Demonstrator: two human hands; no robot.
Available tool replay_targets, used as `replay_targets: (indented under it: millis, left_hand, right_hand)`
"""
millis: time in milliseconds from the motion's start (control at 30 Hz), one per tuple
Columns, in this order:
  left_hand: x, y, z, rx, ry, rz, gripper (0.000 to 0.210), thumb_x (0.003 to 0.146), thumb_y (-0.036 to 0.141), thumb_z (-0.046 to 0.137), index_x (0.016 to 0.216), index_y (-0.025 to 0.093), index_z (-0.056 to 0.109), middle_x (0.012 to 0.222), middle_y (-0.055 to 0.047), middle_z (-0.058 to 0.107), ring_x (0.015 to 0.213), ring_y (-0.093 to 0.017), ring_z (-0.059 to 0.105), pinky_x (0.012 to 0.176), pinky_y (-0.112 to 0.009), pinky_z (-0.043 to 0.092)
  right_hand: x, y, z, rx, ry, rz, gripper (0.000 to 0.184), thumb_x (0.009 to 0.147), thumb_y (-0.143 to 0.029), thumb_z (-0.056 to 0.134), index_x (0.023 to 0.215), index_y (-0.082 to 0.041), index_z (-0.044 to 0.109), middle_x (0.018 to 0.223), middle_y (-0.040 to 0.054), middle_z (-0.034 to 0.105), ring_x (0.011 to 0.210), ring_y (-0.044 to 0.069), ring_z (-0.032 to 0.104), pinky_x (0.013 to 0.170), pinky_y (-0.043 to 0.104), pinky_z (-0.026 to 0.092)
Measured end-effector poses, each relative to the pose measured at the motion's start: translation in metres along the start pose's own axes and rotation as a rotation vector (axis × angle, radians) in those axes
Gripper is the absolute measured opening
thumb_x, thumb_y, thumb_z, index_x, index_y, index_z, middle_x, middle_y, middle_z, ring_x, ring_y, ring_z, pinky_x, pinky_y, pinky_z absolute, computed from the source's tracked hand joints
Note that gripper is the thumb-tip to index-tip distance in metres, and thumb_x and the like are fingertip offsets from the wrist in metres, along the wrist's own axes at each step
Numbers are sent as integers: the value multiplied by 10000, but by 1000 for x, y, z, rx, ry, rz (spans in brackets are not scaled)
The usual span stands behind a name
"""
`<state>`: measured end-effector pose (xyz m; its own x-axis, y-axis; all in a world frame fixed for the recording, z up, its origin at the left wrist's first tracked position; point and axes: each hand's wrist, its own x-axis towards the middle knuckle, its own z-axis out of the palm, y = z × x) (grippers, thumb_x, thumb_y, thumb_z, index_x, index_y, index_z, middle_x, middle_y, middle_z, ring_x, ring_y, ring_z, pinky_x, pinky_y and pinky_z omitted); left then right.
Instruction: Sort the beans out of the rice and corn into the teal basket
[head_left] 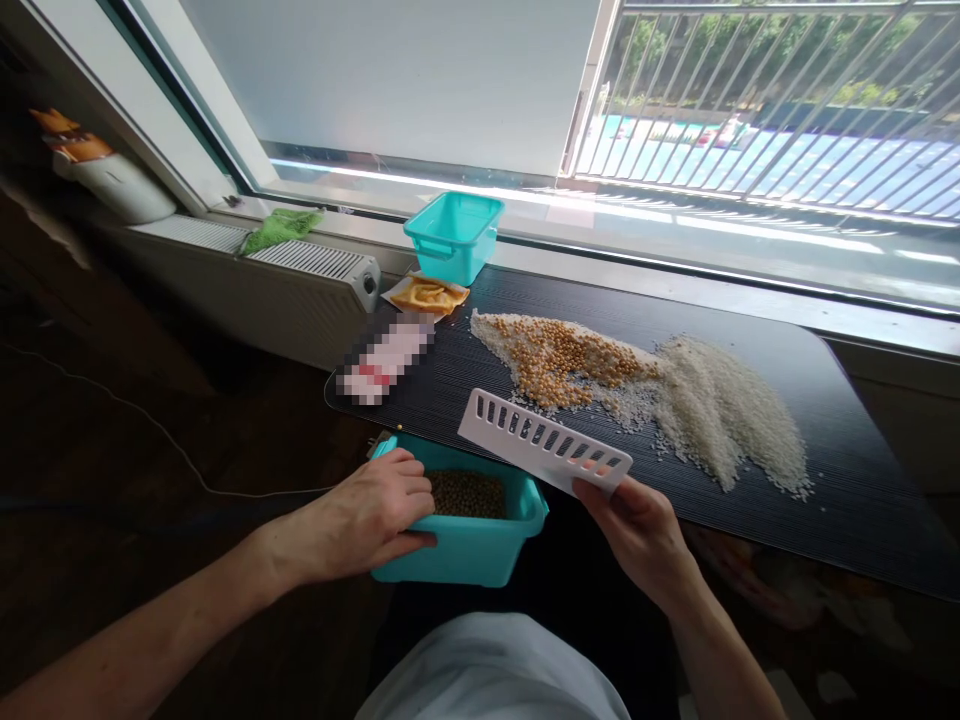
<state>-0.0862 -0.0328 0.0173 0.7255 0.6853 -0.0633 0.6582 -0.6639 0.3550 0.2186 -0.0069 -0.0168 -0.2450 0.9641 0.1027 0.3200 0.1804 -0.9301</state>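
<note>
My left hand (390, 500) is wrapped over the left rim of a turquoise plastic bin (465, 548), held just below the table's front edge. A layer of round beans (472, 494), probably soybeans, lies inside it. My right hand (634, 525) grips the right end of a white slotted plastic strip (517, 441), which is tilted at the table edge above the bin. Beyond the strip, yellow soybeans (559, 355) are spread over and among white rice (720, 400). The rice heap extends to the right; its left part is mixed with the beans.
Another turquoise bin (456, 235) stands at the back of the dark table (847, 480) by the window. Near it lie a yellow cloth-like item (427, 295) and a blurred pinkish item (390, 360). A radiator (307, 290) with a green cloth (279, 230) is at left.
</note>
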Motion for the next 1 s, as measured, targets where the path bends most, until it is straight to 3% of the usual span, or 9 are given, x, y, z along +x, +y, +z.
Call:
replay_targets:
  millis: [367, 600, 733, 867, 1000]
  left_hand:
    - [-31, -11, -11, 49, 0, -115, 185, 880, 172, 648, 717, 184, 562, 714, 6, 614, 719, -180, 535, 746, -325, 386]
    - [-44, -19, -10, 115, -5, -148, 176, 884, 187, 637, 721, 186, 571, 731, -8, 620, 744, -198, 553, 789, -351, 396]
    - [-50, -15, -14, 89, -25, -188, 131, 896, 194, 625, 770, 196, 591, 778, -3, 625, 765, -197, 557, 796, -347, 384]
    - [-47, -7, -12, 52, -6, -173, 103, 898, 193, 620, 799, 201, 591, 806, -4, 632, 791, -204, 559, 786, -340, 387]
    - [-27, 1, -3, 14, 8, -108, 119, 871, 164, 653, 776, 189, 586, 772, -8, 629, 771, -204, 560, 791, -350, 396]
  right_hand:
    - [60, -8, 67, 36, -163, -101, 301, 910, -360, 530, 1029, -221, 770, 876, 3, 760, 799, 215, 685, 725, 285, 539]
    - [75, -13, 97, 52, -292, -153, 298, 928, -319, 505, 1075, -230, 748, 937, 0, 767, 856, 210, 698, 779, 287, 535]
    - [63, -18, 85, 56, -350, -158, 282, 942, -320, 506, 1067, -230, 743, 978, 7, 772, 872, 199, 709, 790, 289, 558]
    - [34, -12, 58, -19, -146, -241, 287, 945, -242, 508, 1127, -261, 729, 1108, 41, 757, 1014, 211, 707, 925, 339, 546]
    - [2, -1, 36, -122, -25, -353, 369, 934, -160, 489, 1210, -293, 694, 1162, 69, 738, 1057, 218, 700, 916, 362, 571]
